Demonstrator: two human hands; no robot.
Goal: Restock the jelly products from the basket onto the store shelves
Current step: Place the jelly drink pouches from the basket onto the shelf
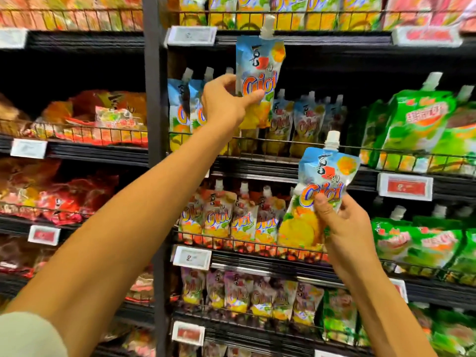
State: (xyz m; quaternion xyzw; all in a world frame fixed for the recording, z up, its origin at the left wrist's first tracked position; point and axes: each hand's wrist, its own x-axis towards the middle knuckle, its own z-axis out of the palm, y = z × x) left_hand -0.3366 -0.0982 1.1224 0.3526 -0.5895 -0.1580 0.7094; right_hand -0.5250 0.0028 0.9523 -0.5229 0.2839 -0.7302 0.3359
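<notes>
My left hand [226,101] pinches a blue and yellow jelly pouch [260,65] with a white spout, raised in front of the upper middle shelf [257,161]. A row of matching blue pouches [304,119] stands on that shelf behind a wire rail. My right hand [340,222] grips a second blue jelly pouch [319,181], upright and lower, in front of the shelf below. The basket is out of view.
Orange pouches [224,217] fill the shelf under the blue row, purple ones [247,295] the one beneath. Green pouches [412,124] crowd the right side. Bagged snacks [85,114] lie on the left bay beyond a black upright post [154,124]. Price tags [192,36] hang on shelf edges.
</notes>
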